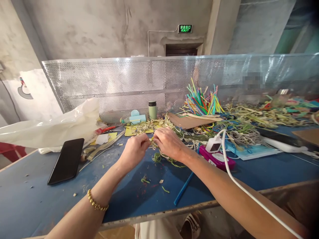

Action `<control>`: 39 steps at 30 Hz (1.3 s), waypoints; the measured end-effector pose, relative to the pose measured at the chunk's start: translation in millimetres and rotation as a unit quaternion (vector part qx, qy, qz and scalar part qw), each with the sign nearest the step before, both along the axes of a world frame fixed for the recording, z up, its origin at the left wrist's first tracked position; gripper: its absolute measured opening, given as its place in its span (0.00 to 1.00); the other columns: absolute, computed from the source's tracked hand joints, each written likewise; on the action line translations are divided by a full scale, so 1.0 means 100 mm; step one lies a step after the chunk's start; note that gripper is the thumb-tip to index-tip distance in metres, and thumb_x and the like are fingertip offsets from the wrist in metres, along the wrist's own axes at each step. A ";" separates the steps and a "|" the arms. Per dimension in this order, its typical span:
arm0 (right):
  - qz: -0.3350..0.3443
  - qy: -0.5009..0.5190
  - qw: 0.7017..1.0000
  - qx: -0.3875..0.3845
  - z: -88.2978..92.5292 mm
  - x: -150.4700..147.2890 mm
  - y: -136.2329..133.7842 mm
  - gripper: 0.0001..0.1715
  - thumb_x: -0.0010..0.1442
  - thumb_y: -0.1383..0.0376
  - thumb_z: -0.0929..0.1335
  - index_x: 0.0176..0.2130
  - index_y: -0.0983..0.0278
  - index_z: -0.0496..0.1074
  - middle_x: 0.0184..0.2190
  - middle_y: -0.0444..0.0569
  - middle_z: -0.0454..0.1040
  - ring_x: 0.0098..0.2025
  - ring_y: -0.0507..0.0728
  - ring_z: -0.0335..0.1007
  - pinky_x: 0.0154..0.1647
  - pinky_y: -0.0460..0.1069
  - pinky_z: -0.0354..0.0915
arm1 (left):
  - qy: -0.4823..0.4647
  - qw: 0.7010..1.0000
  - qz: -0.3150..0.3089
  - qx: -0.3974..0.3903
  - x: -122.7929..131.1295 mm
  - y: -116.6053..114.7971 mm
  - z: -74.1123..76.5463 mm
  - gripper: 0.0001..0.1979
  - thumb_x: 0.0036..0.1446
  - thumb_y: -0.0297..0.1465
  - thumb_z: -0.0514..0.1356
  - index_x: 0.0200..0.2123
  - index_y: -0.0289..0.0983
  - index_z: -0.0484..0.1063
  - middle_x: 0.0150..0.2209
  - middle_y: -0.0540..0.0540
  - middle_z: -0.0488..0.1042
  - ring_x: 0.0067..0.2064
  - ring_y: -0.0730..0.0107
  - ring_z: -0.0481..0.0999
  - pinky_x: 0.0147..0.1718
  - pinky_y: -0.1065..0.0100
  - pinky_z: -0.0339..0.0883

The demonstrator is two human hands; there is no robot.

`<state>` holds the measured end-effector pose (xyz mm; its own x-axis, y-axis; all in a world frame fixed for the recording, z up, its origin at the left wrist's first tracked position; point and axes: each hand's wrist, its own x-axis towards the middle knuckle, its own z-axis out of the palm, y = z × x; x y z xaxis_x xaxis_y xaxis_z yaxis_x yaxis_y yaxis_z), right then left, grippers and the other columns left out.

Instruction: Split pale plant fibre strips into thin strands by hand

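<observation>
My left hand [134, 148] and my right hand [169, 143] meet over the middle of a blue table [30, 199]. Both are closed in a pinch on a small tangle of green and straw-coloured strips [159, 155] held just above the tabletop. A gold bead bracelet [96, 202] circles my left wrist. More loose strips [246, 116] spread in a heap behind and to the right of my hands.
A black phone [66, 160] lies at the left, with a white plastic bag [57, 124] behind it. A bundle of coloured straws [203, 101], a brown card [186, 120], a green cup [152, 110], a pink box with a white charger and cable [216, 153] and a blue stick [183, 188] lie around. A perforated metal screen [124, 83] backs the table.
</observation>
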<state>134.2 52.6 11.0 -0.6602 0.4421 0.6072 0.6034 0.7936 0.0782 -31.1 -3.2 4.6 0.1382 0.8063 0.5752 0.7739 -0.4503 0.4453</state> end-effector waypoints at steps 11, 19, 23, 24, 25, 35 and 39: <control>0.004 -0.022 0.999 -0.039 -0.02 -0.05 -0.07 0.07 0.62 0.71 0.65 0.31 0.66 0.68 0.30 0.49 0.72 0.34 0.55 0.64 0.38 0.50 0.53 | -0.130 0.991 0.001 -0.004 -0.06 0.06 0.03 0.07 0.44 0.27 0.56 0.17 0.37 0.64 0.21 0.52 0.66 0.26 0.74 0.62 0.26 0.71 0.54; 0.018 -0.001 0.997 -0.074 -0.04 -0.08 -0.08 0.07 0.59 0.72 0.65 0.28 0.65 0.68 0.28 0.48 0.73 0.32 0.54 0.65 0.36 0.49 0.55 | -0.321 0.933 -0.118 -0.109 -0.07 0.08 0.02 0.06 0.42 0.27 0.59 0.16 0.35 0.67 0.22 0.49 0.72 0.28 0.73 0.69 0.30 0.71 0.61; 0.027 0.024 0.994 -0.106 -0.08 -0.08 -0.04 0.06 0.58 0.71 0.66 0.29 0.65 0.69 0.28 0.48 0.73 0.31 0.53 0.64 0.35 0.48 0.55 | -0.321 0.932 -0.084 -0.147 -0.08 0.09 0.00 0.06 0.43 0.28 0.58 0.17 0.35 0.69 0.17 0.51 0.69 0.21 0.76 0.64 0.24 0.72 0.57; 0.033 0.032 0.992 -0.121 -0.09 -0.08 -0.03 0.06 0.57 0.71 0.66 0.29 0.65 0.69 0.28 0.47 0.74 0.30 0.52 0.64 0.34 0.48 0.54 | -0.317 0.932 -0.080 -0.156 -0.09 0.09 0.00 0.06 0.43 0.28 0.58 0.17 0.35 0.69 0.17 0.51 0.69 0.21 0.77 0.64 0.22 0.72 0.56; 0.041 0.040 0.989 -0.138 -0.11 -0.07 -0.02 0.05 0.56 0.72 0.65 0.29 0.65 0.69 0.28 0.46 0.74 0.30 0.52 0.64 0.33 0.48 0.54 | -0.311 0.933 -0.076 -0.165 -0.09 0.10 -0.01 0.06 0.44 0.28 0.59 0.18 0.34 0.69 0.17 0.52 0.69 0.20 0.77 0.63 0.22 0.73 0.55; 0.043 0.043 0.958 -0.279 -0.19 -0.11 0.10 0.08 0.56 0.72 0.65 0.25 0.66 0.68 0.22 0.44 0.70 0.25 0.49 0.61 0.26 0.45 0.50 | -0.271 0.925 -0.070 -0.259 -0.15 0.19 -0.15 0.09 0.37 0.28 0.63 0.27 0.32 0.75 0.21 0.51 0.70 0.24 0.77 0.64 0.25 0.73 0.57; 0.027 0.045 0.956 -0.289 -0.22 -0.15 0.11 0.12 0.57 0.71 0.65 0.23 0.66 0.67 0.19 0.43 0.68 0.23 0.49 0.60 0.25 0.45 0.49 | -0.220 0.943 -0.035 -0.247 -0.15 0.21 -0.19 0.09 0.37 0.27 0.62 0.28 0.32 0.74 0.21 0.52 0.69 0.23 0.77 0.63 0.22 0.73 0.54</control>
<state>119.3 63.5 -10.8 -0.6489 0.6871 0.3268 0.5437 0.7192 -0.4325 -46.2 17.3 -14.2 0.0357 0.9887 0.1459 0.4417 -0.1466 0.8851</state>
